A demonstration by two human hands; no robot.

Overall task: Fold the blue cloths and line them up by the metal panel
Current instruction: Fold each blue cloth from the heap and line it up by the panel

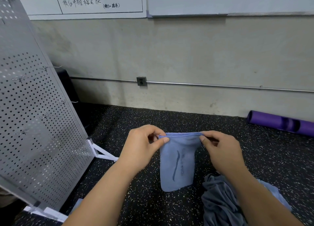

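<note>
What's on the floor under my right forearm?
A crumpled grey-blue cloth, with a lighter blue cloth peeking out at its right. The forearm covers part of both, so whether more cloths lie there cannot be told.

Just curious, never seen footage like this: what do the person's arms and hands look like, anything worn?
The left hand and right hand are bare, likewise the left forearm and right forearm. No sleeves, gloves, watch or bracelet show, and no rings in view.
</note>
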